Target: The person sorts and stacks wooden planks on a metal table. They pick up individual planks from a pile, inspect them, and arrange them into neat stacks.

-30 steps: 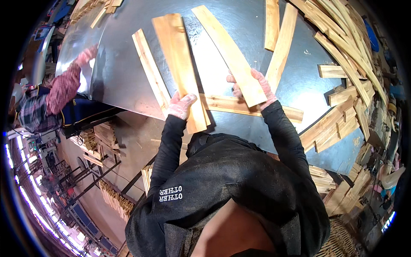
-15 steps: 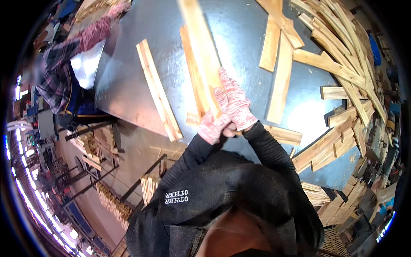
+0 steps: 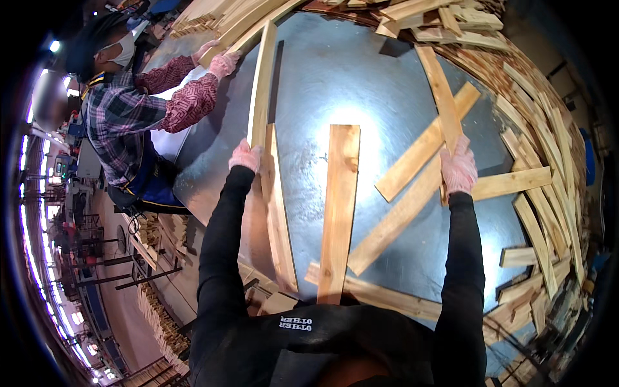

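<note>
My left hand (image 3: 245, 157), in a pink-and-white knit glove, is closed on the near end of a long wooden board (image 3: 260, 84), which casts a dark shadow on the metal table beside it. My right hand (image 3: 459, 166), gloved alike, grips the near end of another wooden board (image 3: 440, 90) that crosses over a slanted board (image 3: 461, 106). Between my arms lies a wide board (image 3: 340, 213) with a knot, pointing away from me. A narrower board (image 3: 278, 219) rests just right of my left forearm. My right fingers are partly hidden behind the glove's back.
Across the table at left, a co-worker in a plaid shirt (image 3: 122, 119) handles long boards (image 3: 248, 29). Loose boards (image 3: 548, 187) pile along the right edge, with offcuts (image 3: 461, 26) at the far side. Another board (image 3: 387, 300) lies across the near edge of the metal table (image 3: 309, 77).
My hands were together on one board in front of me. Now they are wide apart, each on a different board, and that wide board lies on the table. The co-worker shows more fully.
</note>
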A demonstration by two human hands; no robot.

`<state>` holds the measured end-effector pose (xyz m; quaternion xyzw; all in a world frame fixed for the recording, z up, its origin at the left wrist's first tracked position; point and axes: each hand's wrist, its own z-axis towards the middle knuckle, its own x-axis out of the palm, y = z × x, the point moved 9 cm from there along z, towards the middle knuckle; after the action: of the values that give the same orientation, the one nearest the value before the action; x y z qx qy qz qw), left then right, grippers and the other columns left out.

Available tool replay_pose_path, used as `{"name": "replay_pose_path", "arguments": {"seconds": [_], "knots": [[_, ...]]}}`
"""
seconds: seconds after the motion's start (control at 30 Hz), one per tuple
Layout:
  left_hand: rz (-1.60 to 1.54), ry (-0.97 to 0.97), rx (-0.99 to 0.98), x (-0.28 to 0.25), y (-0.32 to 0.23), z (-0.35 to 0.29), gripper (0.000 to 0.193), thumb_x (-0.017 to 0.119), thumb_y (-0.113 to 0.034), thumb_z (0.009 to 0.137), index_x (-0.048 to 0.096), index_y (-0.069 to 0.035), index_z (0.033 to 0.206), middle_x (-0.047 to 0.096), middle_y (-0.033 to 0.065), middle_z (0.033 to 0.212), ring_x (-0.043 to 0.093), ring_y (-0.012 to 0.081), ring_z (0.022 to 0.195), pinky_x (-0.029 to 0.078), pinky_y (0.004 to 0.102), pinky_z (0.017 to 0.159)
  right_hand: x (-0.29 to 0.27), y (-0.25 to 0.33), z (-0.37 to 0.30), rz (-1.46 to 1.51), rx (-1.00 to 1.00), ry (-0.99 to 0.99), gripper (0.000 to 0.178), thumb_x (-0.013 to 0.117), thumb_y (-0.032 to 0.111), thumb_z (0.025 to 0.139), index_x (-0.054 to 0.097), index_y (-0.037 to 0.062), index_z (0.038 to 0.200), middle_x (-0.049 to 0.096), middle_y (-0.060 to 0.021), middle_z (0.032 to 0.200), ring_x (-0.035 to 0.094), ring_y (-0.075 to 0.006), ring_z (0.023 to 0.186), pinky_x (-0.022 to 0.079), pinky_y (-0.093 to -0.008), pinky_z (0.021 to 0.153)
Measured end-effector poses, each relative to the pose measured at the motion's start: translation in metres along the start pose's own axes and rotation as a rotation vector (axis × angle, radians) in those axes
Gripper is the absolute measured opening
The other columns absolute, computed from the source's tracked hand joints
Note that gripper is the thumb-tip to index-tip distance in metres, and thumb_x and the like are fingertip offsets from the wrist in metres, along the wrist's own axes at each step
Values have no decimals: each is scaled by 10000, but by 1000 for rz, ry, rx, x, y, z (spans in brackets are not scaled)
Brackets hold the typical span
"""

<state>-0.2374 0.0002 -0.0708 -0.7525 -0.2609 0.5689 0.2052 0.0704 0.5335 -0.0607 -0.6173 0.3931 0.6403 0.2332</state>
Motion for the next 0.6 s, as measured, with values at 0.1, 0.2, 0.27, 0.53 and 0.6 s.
{"name": "replay_pose_path", "arguments": {"seconds": [0.1, 0.2, 0.27, 0.53, 0.6], "knots": [[719, -2, 250, 4, -57, 52, 309, 659, -217, 794, 621, -106, 1080, 659, 131, 1061, 642, 348, 1010, 520, 405, 901, -1, -6, -4, -65, 38, -27, 766, 588, 443, 881, 274, 107, 1494, 542, -213, 1265, 551, -383, 1154, 446, -466, 953], [419, -154, 21, -9, -69, 110, 399, 701, -231, 745, 599, -26, 1072, 648, 173, 1073, 651, 332, 1023, 517, 407, 882, -4, -5, -2, -69, 43, -64, 744, 566, 438, 900, 268, 112, 1499, 542, -209, 1265, 557, -378, 1143, 455, -465, 948], [37, -258, -141, -20, -33, 151, 434, 689, -221, 744, 565, 21, 1083, 660, 205, 995, 673, 333, 936, 531, 392, 816, 1, 4, -6, -77, 12, -65, 739, 553, 452, 907, 267, 115, 1499, 540, -214, 1269, 561, -383, 1137, 461, -464, 947], [-305, 124, 425, 112, -121, -88, 752, 746, -248, 811, 366, -24, 1420, 552, 189, 1262, 619, 239, 980, 530, 373, 823, 6, -21, -55, 46, 157, 71, 732, 533, 464, 911, 264, 115, 1496, 528, -253, 1275, 555, -413, 1142, 460, -481, 951], [302, 246, 566, 140, -137, -240, 1000, 795, -439, 710, 297, -1, 1460, 339, 301, 1456, 374, 404, 1337, 354, 469, 1077, 11, -35, -85, 112, 173, 56, 739, 531, 472, 908, 263, 114, 1497, 524, -256, 1281, 558, -423, 1132, 462, -495, 946]]}}
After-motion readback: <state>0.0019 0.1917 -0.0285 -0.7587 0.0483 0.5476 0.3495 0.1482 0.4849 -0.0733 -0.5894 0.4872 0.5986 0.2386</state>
